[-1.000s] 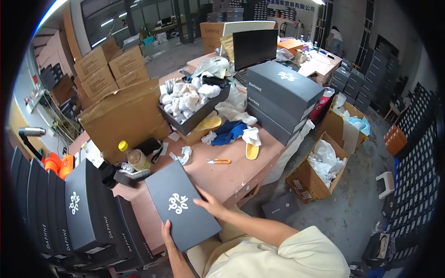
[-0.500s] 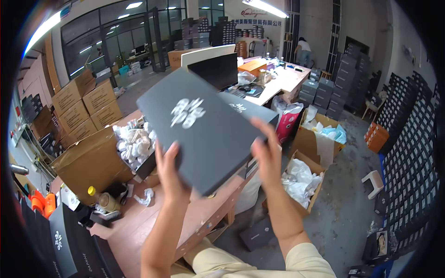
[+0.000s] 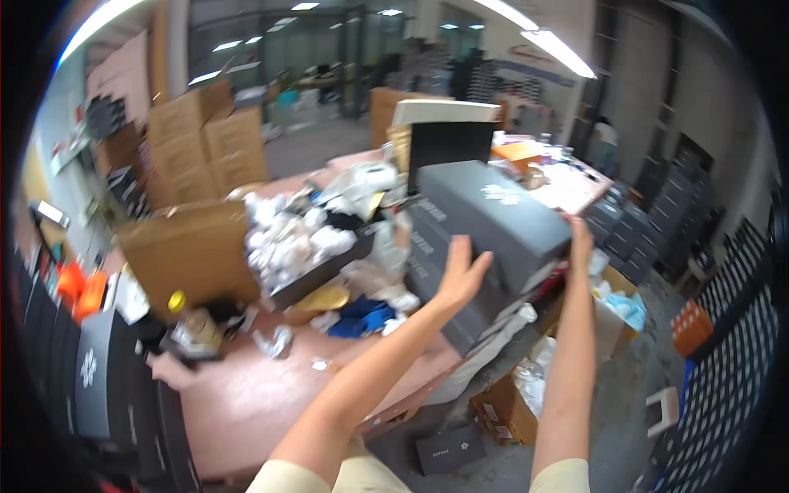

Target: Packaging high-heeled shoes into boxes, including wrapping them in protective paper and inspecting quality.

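Note:
A dark grey shoe box [image 3: 475,182] with a white flower mark on its lid tops a stack of similar shoe boxes [image 3: 427,261] at the table's right side. Against the stack's near side is my left hand [image 3: 463,275], thumb and fingers spread. At the box's right end, my right hand [image 3: 579,245] has its fingers bent over the corner. Part of each hand's grip is hidden or blurred.
A lidless box of crumpled white paper [image 3: 296,238] stands on the pink table [image 3: 246,411], near a yellow-capped bottle [image 3: 193,324]. Dark shoe boxes [image 3: 94,386] stand at left. A monitor [image 3: 450,156] is behind the stack. Another shoe box [image 3: 450,449] lies on the floor.
The shoe box held up before me has moved right and away onto the stack. My left hand has shifted to the stack's side. The view has turned left.

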The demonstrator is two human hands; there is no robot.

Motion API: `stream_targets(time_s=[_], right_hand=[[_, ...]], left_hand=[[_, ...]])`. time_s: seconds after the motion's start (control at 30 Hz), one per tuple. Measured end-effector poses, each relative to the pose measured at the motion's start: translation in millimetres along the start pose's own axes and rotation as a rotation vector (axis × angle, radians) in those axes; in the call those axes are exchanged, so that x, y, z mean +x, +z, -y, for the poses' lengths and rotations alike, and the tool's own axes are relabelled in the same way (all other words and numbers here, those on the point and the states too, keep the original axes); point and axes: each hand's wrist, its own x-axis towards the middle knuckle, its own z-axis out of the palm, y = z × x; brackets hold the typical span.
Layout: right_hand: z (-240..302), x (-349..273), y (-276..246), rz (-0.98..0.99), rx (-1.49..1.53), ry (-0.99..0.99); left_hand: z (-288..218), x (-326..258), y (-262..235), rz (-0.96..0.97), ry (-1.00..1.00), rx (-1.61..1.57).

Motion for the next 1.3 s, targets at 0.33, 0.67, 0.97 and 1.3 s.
stream_targets(time_s=[0.33, 0.67, 0.97, 1.3], right_hand=[[139.0, -255.0, 99.3, -0.294, 0.026, -0.37], [181.0, -448.7, 385.9, 1.016, -0.476, -0.363], [136.9, -463.9, 442.1, 0.827, -0.196, -0.322], [175.1, -431.1, 494.2, 0.627, 0.442, 0.25]], left_hand=[[107.2, -290.0, -191.3, -0.194, -0.007, 0.595], [131.2, -473.6, -357.8, -0.621, -0.738, 1.191], [121.9, -473.5, -361.5, -0.591, -0.706, 1.196], [116.0, -472.3, -367.0, -0.616, -0.696, 1.048]])
